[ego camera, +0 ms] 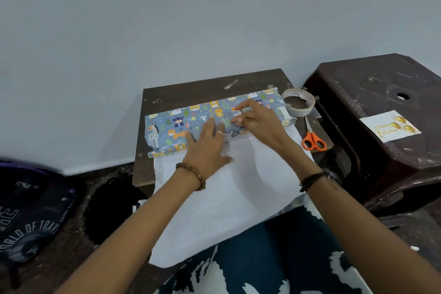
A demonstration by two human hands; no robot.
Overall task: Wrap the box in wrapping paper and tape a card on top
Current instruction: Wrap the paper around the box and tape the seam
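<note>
Blue wrapping paper (181,124) printed with cartoon animals lies folded over the box on a small dark wooden table (191,93). Its white underside (226,198) spreads toward me and hangs over the table's near edge onto my lap. My left hand (207,145) lies flat with straight fingers on the folded paper near its front edge. My right hand (255,119) rests on top of the fold, fingertips curled and pressing down on the paper. The box itself is hidden under the paper. A white birthday card (390,126) with gold balloons lies on a stool to the right.
A roll of clear tape (298,105) sits at the table's right back corner. Orange-handled scissors (313,137) lie just in front of it. The dark brown plastic stool (381,93) stands to the right. A dark bag (31,212) lies on the floor at left.
</note>
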